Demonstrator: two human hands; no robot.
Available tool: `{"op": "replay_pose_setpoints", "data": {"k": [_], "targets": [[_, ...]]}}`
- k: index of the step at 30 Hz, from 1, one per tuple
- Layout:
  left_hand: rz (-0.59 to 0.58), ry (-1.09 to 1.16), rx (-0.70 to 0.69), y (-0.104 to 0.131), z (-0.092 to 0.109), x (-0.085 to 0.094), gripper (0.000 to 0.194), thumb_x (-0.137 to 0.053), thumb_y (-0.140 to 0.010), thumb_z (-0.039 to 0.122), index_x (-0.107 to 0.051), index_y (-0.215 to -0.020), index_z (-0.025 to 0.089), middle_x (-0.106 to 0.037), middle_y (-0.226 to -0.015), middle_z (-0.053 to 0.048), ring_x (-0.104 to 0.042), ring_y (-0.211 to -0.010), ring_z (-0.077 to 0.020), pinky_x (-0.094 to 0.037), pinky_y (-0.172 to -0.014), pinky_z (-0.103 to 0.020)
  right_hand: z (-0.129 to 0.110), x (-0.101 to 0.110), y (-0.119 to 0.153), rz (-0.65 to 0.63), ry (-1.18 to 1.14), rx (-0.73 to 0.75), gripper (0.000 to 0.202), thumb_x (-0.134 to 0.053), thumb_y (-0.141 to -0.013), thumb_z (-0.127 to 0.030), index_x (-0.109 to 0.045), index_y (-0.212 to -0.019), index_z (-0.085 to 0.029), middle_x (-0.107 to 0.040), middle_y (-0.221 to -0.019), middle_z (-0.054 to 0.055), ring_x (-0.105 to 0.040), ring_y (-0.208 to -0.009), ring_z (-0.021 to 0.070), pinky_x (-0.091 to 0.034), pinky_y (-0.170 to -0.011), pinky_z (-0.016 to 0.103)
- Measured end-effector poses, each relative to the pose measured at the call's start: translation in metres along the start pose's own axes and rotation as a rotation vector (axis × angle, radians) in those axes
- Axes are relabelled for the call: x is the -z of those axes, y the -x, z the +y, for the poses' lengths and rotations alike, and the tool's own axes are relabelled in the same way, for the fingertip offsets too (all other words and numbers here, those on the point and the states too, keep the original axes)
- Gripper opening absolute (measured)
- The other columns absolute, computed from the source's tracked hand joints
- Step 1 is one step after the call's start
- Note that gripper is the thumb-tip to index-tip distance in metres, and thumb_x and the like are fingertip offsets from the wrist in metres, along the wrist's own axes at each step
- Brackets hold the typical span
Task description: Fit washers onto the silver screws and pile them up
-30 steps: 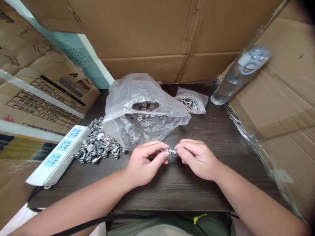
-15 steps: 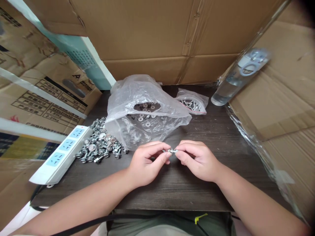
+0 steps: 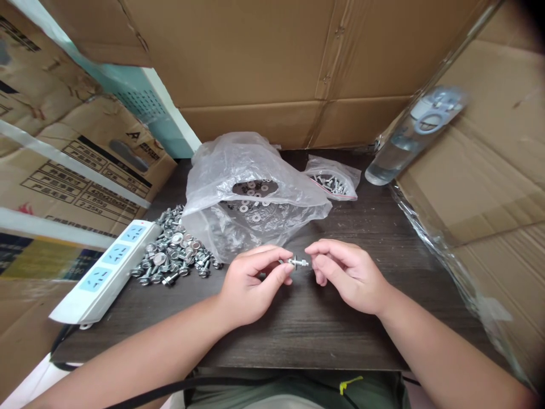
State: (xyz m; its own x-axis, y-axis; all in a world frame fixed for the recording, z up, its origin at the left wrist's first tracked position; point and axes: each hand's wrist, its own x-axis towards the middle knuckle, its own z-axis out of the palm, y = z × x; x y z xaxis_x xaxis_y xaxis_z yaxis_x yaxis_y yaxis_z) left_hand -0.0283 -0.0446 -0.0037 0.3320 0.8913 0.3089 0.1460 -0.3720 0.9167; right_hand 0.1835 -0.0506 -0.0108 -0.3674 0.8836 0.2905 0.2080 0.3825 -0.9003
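small silver metal bolt with round washer (image 3: 301, 263) held level above dark wood-grain bench (image 3: 361, 343); left hand (image 3: 253, 285) pinches one end, seemingly leaving tip free for right hand (image 3: 348, 276), fingers parted just beside it. translucent plastic bag (image 3: 251, 154) beyond, mouth toward hands, likely keeping flat silver washers (image 3: 256, 218) reachable. silver bolts (image 3: 174, 255) heaped beside white power strip (image 3: 102, 255).

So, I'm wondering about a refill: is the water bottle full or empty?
Neither: the water bottle is partly full. Clear liquid fills its lower part, with the surface visible below the top.
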Motion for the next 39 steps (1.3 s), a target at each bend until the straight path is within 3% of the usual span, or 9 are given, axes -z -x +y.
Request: {"op": "replay_pose_setpoints", "data": {"k": [5,11,14,19,21,24,27,33,39], "targets": [[-0.009,-0.044,-0.065,0.0005,0.0014,0.0016,0.012,-0.062,-0.086,0.018,-0.069,-0.093,0.01,-0.068,-0.072,-0.006,-0.065,-0.056,-0.0092,-0.055,-0.053,-0.017,-0.0018,-0.0045,-0.0019,0.025,0.125,0.195,0.025,-0.063,-0.088,-0.017,-0.06,-0.113,-0.015,-0.06,-0.087,0.005,-0.058,-0.069,0.0079,-0.051,-0.058,0.018],[-0.079,-0.075,-0.092,-0.0022,0.0062,0.001,0.011,-0.06,-0.087,0.015,-0.07,-0.091,0.011,-0.067,-0.069,-0.004,-0.063,-0.06,-0.0084,-0.053,-0.056,-0.016,-0.0044,-0.0044,-0.004,-0.027,0.189,0.262,0.01,-0.061,-0.089,-0.013,-0.066,-0.098,-0.014,-0.062,-0.079,0.005,-0.055,-0.068,0.0093,-0.046,-0.062,0.021],[-0.099,-0.101,-0.129,-0.0033,0.0059,0.001,0.011,-0.059,-0.087,0.014,-0.069,-0.09,0.012,-0.067,-0.069,-0.005,-0.062,-0.061,-0.0085,-0.053,-0.058,-0.017,-0.0044,-0.0045,-0.0043,-0.055,0.185,0.222,0.01,-0.057,-0.092,-0.017,-0.066,-0.091,-0.013,-0.06,-0.072,0.004,-0.052,-0.064,0.0093,-0.043,-0.06,0.022],[-0.073,-0.133,-0.243,-0.0024,0.003,0.0014,0.012,-0.06,-0.086,0.012,-0.069,-0.094,0.012,-0.07,-0.072,-0.006,-0.064,-0.059,-0.0086,-0.054,-0.059,-0.018,-0.0029,-0.0052,-0.005,-0.114,0.152,0.13,0.032,-0.046,-0.098,-0.023,-0.062,-0.073,-0.013,-0.053,-0.062,0.002,-0.048,-0.059,0.0079,-0.04,-0.058,0.021],[-0.062,-0.135,-0.235,-0.0017,0.0029,0.0015,0.012,-0.06,-0.086,0.012,-0.068,-0.094,0.012,-0.07,-0.073,-0.006,-0.063,-0.058,-0.0081,-0.053,-0.056,-0.017,-0.0029,-0.0044,-0.0049,-0.112,0.147,0.116,0.03,-0.046,-0.098,-0.025,-0.063,-0.077,-0.012,-0.053,-0.064,0.002,-0.048,-0.059,0.0076,-0.041,-0.058,0.021],[-0.06,-0.133,-0.216,-0.0014,0.0037,0.0015,0.012,-0.06,-0.086,0.011,-0.068,-0.095,0.012,-0.069,-0.073,-0.006,-0.062,-0.058,-0.0079,-0.052,-0.054,-0.016,-0.0033,-0.0035,-0.0034,-0.052,0.121,0.121,0.014,-0.058,-0.092,-0.024,-0.064,-0.099,-0.013,-0.056,-0.074,0.002,-0.052,-0.064,0.0074,-0.045,-0.057,0.018],[-0.061,-0.132,-0.222,-0.0022,0.0047,0.0013,0.012,-0.06,-0.085,0.01,-0.068,-0.094,0.011,-0.068,-0.071,-0.005,-0.062,-0.059,-0.0079,-0.052,-0.055,-0.016,-0.004,-0.0044,-0.0015,-0.016,0.068,0.158,0.024,-0.067,-0.086,-0.017,-0.06,-0.109,-0.015,-0.058,-0.085,0.003,-0.056,-0.069,0.0074,-0.05,-0.06,0.017],[-0.079,-0.143,-0.232,-0.004,0.0062,0.001,0.011,-0.06,-0.085,0.009,-0.068,-0.092,0.011,-0.067,-0.069,-0.004,-0.062,-0.061,-0.0084,-0.052,-0.059,-0.017,-0.0076,-0.005,-0.0021,-0.023,0.061,0.14,0.007,-0.063,-0.088,-0.014,-0.065,-0.095,-0.013,-0.06,-0.079,0.004,-0.056,-0.063,0.0061,-0.047,-0.056,0.017],[-0.062,-0.158,-0.307,-0.0033,0.0035,0.0008,0.014,-0.061,-0.084,0.007,-0.068,-0.096,0.012,-0.069,-0.07,-0.004,-0.063,-0.061,-0.0086,-0.054,-0.061,-0.018,-0.0068,-0.0037,-0.0042,-0.071,0.137,0.132,0.015,-0.055,-0.094,-0.019,-0.067,-0.087,-0.013,-0.057,-0.067,0.002,-0.052,-0.061,0.0076,-0.043,-0.058,0.02]]}}
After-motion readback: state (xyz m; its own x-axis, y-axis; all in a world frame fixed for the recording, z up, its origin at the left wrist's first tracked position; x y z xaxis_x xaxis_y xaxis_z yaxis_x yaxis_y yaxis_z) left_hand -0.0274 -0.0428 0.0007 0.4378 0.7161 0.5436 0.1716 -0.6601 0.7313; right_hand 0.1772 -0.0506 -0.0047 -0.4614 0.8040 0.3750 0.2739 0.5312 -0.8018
